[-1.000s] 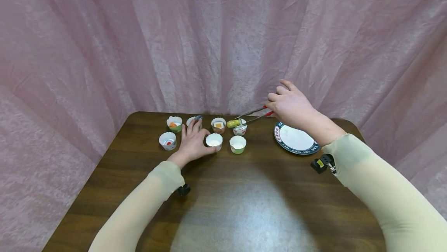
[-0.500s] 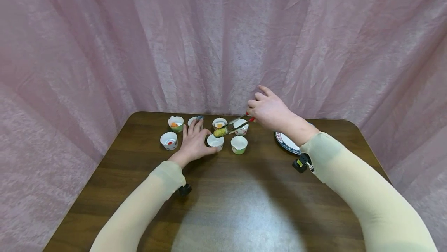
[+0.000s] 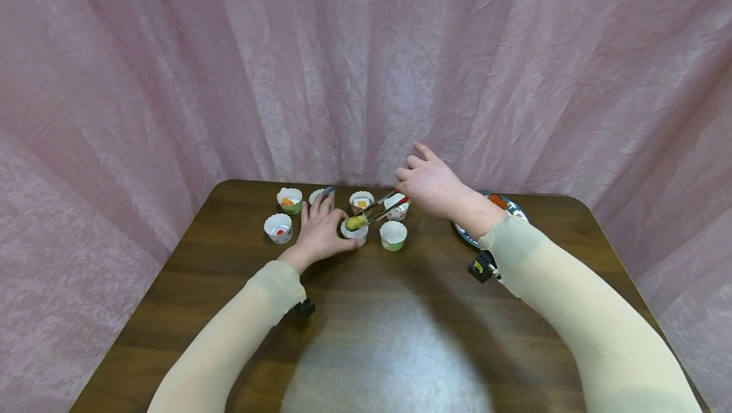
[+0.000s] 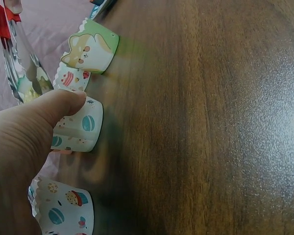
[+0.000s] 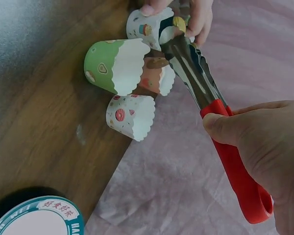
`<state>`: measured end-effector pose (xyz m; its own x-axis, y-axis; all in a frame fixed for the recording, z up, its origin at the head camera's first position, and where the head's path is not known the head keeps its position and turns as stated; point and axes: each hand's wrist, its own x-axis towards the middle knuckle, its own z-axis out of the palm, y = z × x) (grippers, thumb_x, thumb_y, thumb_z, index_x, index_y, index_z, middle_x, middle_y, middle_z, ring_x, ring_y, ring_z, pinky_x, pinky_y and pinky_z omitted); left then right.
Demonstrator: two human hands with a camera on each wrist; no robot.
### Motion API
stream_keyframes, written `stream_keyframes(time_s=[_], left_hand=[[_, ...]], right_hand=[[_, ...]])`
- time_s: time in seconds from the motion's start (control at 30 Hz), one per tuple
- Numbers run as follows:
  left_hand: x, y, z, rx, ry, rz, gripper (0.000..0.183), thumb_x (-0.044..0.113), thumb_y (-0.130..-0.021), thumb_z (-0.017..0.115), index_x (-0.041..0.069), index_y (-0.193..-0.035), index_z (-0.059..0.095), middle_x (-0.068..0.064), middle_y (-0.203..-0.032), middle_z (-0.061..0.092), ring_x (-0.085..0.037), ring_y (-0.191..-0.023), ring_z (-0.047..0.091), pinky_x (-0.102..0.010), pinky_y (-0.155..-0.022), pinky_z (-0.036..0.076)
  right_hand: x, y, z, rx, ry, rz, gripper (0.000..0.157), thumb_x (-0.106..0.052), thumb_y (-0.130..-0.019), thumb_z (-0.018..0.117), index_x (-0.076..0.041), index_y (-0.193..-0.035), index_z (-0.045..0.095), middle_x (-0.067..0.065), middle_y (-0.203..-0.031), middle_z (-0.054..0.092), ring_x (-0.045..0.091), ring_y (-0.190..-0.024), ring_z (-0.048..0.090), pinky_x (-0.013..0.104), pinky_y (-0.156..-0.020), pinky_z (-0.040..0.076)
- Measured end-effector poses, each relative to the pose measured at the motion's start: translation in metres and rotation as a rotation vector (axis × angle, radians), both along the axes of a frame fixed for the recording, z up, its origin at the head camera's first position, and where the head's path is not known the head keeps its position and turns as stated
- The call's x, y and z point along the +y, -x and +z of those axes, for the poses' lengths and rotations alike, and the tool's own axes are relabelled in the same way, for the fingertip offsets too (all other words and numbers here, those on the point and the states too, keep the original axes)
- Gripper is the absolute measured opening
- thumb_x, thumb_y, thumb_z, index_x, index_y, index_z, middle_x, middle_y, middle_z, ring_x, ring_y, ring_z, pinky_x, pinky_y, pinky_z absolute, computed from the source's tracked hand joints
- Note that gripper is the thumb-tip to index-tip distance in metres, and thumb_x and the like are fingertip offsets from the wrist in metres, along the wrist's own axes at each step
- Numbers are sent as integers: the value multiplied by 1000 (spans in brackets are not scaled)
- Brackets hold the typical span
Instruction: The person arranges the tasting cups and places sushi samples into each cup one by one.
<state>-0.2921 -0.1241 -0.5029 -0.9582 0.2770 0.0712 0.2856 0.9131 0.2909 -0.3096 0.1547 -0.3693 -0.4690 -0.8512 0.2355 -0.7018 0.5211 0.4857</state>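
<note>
My left hand [image 3: 320,232] holds a white paper baking cup [image 4: 85,128] by its side, thumb at the near wall. In the right wrist view, fingers show on both sides of this cup. My right hand [image 3: 431,187] grips the red handles of metal tongs [image 5: 230,156]. Between the tong tips is a small yellow-green lump of food [image 3: 355,223], which overlaps the held cup's mouth in the head view. A green cup [image 3: 393,236] stands just right of the held cup. Behind it are a pinkish patterned cup [image 3: 396,208] and a reddish-brown cup [image 3: 361,203] with a yellowish square piece inside.
On the left stand a cup [image 3: 278,230] with a red bit inside and a green cup [image 3: 289,202] with orange pieces. Another cup [image 3: 318,195] is partly hidden by my left fingers. A blue-rimmed plate [image 3: 466,235] with orange-red food [image 3: 496,201] lies right, behind my right forearm.
My right hand has moved left with the tongs, carrying the yellow-green lump from near the pinkish cup to the mouth of the held cup. My left hand has stayed on that cup.
</note>
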Motion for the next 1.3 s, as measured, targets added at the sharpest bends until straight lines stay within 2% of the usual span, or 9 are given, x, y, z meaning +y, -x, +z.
stream_keyframes(time_s=[0.17, 0.4, 0.7, 0.97, 1.3], left_hand=[[0, 0, 0, -2, -6, -3, 64, 68, -75, 78, 21, -116, 66, -18, -167, 19, -41, -154, 3, -68, -118, 0], [1, 0, 1, -5, -20, -3, 63, 67, -75, 79, 21, -116, 67, -17, -167, 18, -40, -154, 3, -68, -118, -2], [0, -1, 0, -6, -23, -4, 60, 66, -75, 79, 21, -113, 66, -17, -167, 19, -39, -154, 4, -67, -118, -3], [0, -4, 3, 10, -20, -6, 60, 63, -75, 81, 18, -113, 67, -17, -166, 22, -41, -154, 7, -68, -118, 1], [0, -2, 2, 21, 1, -13, 61, 63, -75, 79, 18, -114, 68, -19, -166, 22, -41, -154, 7, -69, -118, 1]], right_hand=[[-3, -1, -2, 18, -17, 0, 17, -2, -87, 74, -17, -92, 79, -1, -84, 60, 28, -90, 58, 61, -117, 27], [-10, 0, -2, 10, -42, 3, 15, -6, -84, 75, -17, -94, 79, -1, -89, 64, 28, -95, 60, 61, -117, 25], [-25, -1, 4, 4, -114, -19, 20, -6, -90, 72, -19, -103, 80, -4, -104, 69, 27, -104, 60, 57, -119, 25], [-35, -2, 11, 7, -145, -21, 17, -6, -91, 70, -18, -97, 80, -2, -98, 68, 28, -106, 60, 55, -120, 23], [-33, -2, 14, -18, -118, -21, 23, -2, -88, 72, -18, -102, 80, -2, -102, 68, 29, -108, 60, 55, -121, 21]])
